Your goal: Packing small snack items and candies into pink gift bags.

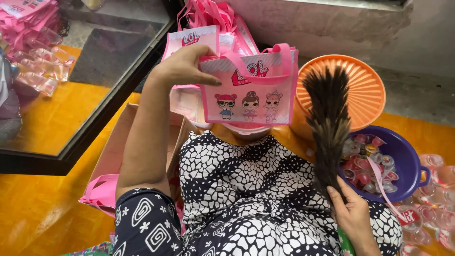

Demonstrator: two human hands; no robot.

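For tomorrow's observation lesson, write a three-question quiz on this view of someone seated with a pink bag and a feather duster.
1. Which hand holds the pink bag?
2. True or false: the feather duster lies in the purple bowl.
3. What sits behind the duster? A) orange lid B) green bucket C) white plate

Key:
1. The left hand, fingers on its top edge.
2. False; the right hand holds it upright.
3. A, the orange lid.

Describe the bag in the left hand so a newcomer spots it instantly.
Start at the orange ribbed lid by the wall; just left of it the left hand holds up a small pink bag. Unlike the bags stacked behind, it faces the camera, showing three cartoon dolls.
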